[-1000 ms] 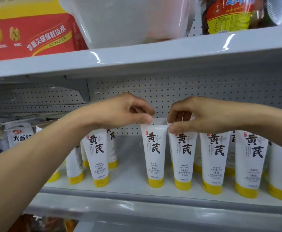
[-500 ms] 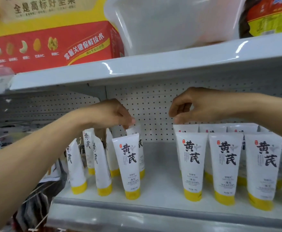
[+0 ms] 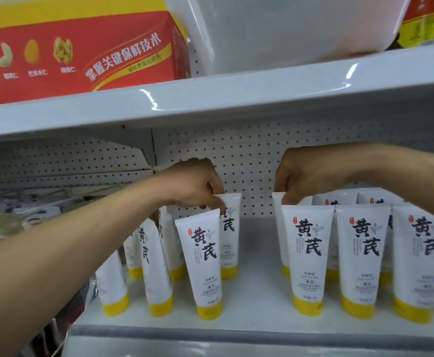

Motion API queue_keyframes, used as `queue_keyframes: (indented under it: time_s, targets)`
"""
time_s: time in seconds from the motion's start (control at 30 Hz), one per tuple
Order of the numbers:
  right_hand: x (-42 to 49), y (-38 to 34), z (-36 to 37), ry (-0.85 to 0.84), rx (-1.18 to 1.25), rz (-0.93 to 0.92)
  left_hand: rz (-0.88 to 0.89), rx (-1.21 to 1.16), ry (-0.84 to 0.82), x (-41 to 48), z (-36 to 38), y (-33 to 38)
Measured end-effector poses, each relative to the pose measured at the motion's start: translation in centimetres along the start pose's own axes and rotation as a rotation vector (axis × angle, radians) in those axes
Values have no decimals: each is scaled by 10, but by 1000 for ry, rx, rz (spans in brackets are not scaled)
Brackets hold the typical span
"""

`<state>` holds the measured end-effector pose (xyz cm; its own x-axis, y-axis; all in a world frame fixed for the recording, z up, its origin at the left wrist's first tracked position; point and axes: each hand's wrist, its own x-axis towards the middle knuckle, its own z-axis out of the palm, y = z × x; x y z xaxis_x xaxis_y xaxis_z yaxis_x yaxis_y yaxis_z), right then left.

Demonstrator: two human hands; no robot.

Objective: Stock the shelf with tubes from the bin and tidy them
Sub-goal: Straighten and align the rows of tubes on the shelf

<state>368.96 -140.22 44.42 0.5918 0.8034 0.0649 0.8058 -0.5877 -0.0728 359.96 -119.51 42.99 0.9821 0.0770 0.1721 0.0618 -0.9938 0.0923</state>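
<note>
White tubes with yellow caps and black characters stand cap-down on the white shelf (image 3: pixel 257 302). My left hand (image 3: pixel 195 186) pinches the top edge of a tilted front tube (image 3: pixel 204 264) in the left cluster, just in front of a second tube (image 3: pixel 230 235). My right hand (image 3: pixel 306 173) pinches the top of a rear tube (image 3: pixel 279 222) at the left end of the right row, behind a front tube (image 3: pixel 307 258). Two more front tubes (image 3: pixel 362 261) (image 3: pixel 419 269) stand to its right. The bin (image 3: pixel 283 29) sits on the shelf above.
A red and yellow nut box (image 3: pixel 82 50) stands on the upper shelf (image 3: pixel 210 99) left of the bin. Perforated back panel (image 3: pixel 252 155) closes the rear. A bare gap of shelf lies between the two tube groups. Packaged goods crowd the far left (image 3: pixel 17 217).
The view shifted left and closer. My left hand moved from the middle tube to the left cluster and lowered onto a tilted tube's top. My right hand dropped onto a rear tube's top.
</note>
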Motion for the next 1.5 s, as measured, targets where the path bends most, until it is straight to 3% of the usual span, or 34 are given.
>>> queue_keyframes:
  time_s: [0.27, 1.5]
  targets:
    - [2, 14, 8, 33, 70, -22, 62, -118, -42, 20, 3, 21]
    - [2, 21, 12, 21, 156, -74, 141, -222, -123, 21, 13, 29]
